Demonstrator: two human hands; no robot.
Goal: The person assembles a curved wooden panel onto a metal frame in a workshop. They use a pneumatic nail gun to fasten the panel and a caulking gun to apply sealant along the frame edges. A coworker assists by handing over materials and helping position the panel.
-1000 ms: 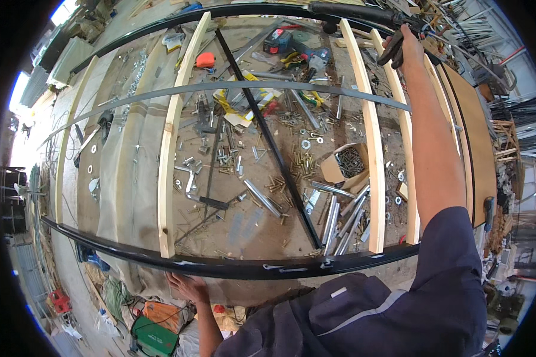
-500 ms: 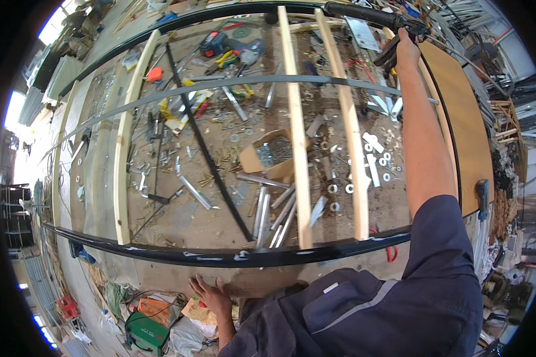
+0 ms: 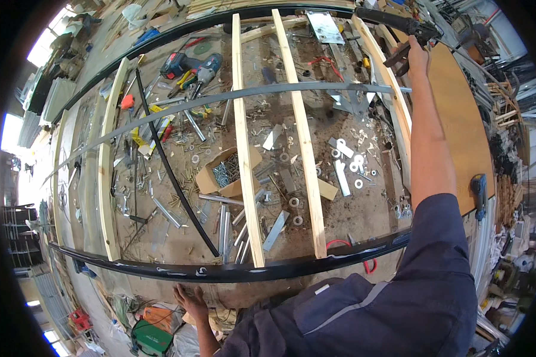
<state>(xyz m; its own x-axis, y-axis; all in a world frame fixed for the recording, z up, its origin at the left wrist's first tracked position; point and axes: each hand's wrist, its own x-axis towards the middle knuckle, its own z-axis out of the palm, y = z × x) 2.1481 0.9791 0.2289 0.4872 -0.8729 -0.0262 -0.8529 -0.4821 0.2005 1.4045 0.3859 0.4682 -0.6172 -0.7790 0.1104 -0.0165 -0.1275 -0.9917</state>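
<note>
Stretched out to the far right, my right hand [image 3: 418,56] grips the handle of a black caulking gun [image 3: 393,22]. Its long barrel points left over the far rail of a black frame [image 3: 232,272]. The fingers are partly hidden by the handle. My left hand [image 3: 190,300] is at the near edge of the workbench, just below the near rail, fingers spread and holding nothing. Pale wooden strips [image 3: 296,119] span the frame from near to far. A thin grey metal strip [image 3: 268,88] runs across them from left to right.
An open cardboard box [image 3: 250,160] of screws, a cordless drill [image 3: 208,66], metal tubes and washers lie on the workbench within the frame. A brown board [image 3: 458,119] lies to the right, with a dark-handled tool [image 3: 479,190] at its edge. A green case [image 3: 152,338] is at lower left.
The view has shifted, so the frame and bench items appear farther left. My right hand, still on the caulking gun, appears slightly farther right. My left hand stays open at the bench edge.
</note>
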